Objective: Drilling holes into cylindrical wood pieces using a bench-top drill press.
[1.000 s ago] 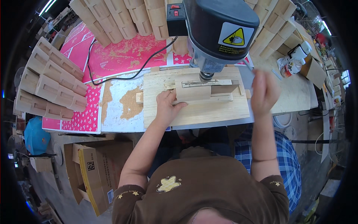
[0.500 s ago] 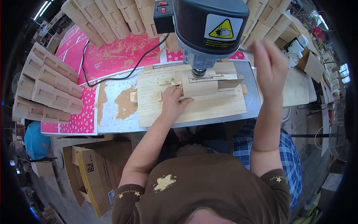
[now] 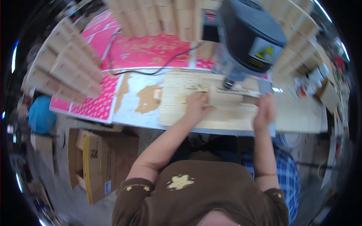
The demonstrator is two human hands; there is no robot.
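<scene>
A pale, curved-top wooden block lies on a flat wooden board fitted with small wooden stops. My left hand is at the block's left end, fingers curled against it and thumb out along its front. Over the block stands a black-and-grey drill press, its chuck close to the slotted strip on top. My right hand is closed, beside the right end of the strip. Blur hides what its fingers hold, if anything.
Stacks of grooved wooden blocks stand at the left, the back and the back right. A black cable crosses the sawdust-covered pink sheet. An open cardboard box sits below the table's front edge.
My right hand has come down from beside the drill head to the right end of the block. The view has shifted, and my left hand stays at the block's left end.
</scene>
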